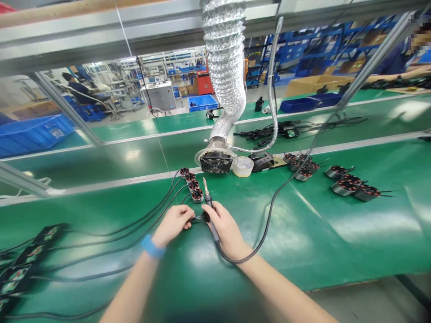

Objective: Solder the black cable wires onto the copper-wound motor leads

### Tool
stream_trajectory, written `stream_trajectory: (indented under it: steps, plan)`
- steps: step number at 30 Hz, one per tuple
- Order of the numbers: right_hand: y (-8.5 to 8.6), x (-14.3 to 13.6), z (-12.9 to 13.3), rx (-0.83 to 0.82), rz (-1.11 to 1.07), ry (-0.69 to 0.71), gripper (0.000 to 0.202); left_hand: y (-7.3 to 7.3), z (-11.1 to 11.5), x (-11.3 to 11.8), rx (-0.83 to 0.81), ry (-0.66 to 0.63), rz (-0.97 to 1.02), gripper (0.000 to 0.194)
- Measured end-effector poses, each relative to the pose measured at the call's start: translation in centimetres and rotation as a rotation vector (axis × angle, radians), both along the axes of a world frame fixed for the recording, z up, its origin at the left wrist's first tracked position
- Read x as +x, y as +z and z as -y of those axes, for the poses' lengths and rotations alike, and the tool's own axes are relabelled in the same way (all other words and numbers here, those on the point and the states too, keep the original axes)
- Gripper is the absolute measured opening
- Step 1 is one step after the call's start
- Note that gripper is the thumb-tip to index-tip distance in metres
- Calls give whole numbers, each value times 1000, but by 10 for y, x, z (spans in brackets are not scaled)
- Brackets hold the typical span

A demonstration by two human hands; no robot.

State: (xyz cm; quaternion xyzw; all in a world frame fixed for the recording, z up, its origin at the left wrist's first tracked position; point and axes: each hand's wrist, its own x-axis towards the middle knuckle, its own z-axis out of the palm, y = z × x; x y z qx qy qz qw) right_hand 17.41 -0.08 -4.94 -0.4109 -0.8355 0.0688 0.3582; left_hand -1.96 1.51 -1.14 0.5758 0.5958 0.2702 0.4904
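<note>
My right hand [226,229] is closed round a soldering iron [209,202], its tip pointing up and away from me. A dark round part [205,216], mostly hidden by the fingers, sits at the same hand. My left hand [175,223], with a blue wristband [153,246], pinches thin wires [197,218] that run to this part. Just beyond the hands, several small motors [197,195] with copper windings stand in a row, black cables leading left from them. The iron's black cord [269,215] loops over my right wrist.
A fume fan [216,163] on a foil duct [226,58] hangs behind the motors. Beside it are a tape roll [243,166] and a black stand [262,161]. More motors [348,185] lie right; black housings [32,253] lie left. A co-worker's arm [400,75] shows at upper right.
</note>
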Motion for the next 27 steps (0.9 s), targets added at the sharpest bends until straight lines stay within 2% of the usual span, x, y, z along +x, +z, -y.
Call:
stream_trajectory:
  steps: [3, 5, 9, 14, 20, 27]
  plan:
    - [0, -3, 1, 8, 11, -21, 52, -2, -5, 7, 104, -50, -136, 38]
    - [-1, -5, 1, 11, 27, -37, 48, -1, -10, 12, 112, -109, -176, 41]
    - [-1, -7, 1, 14, 66, -79, 40, 4, -23, 15, -20, -206, -163, 46]
    - [15, -3, 9, -60, 65, -65, 41, 4, -30, 10, -114, -295, -187, 38]
    - [28, 0, 14, -99, 84, -68, 39, 6, -28, 10, -121, -289, -171, 22]
    - [29, -1, 15, -115, 82, -65, 39, 13, -29, 17, -142, -312, -182, 31]
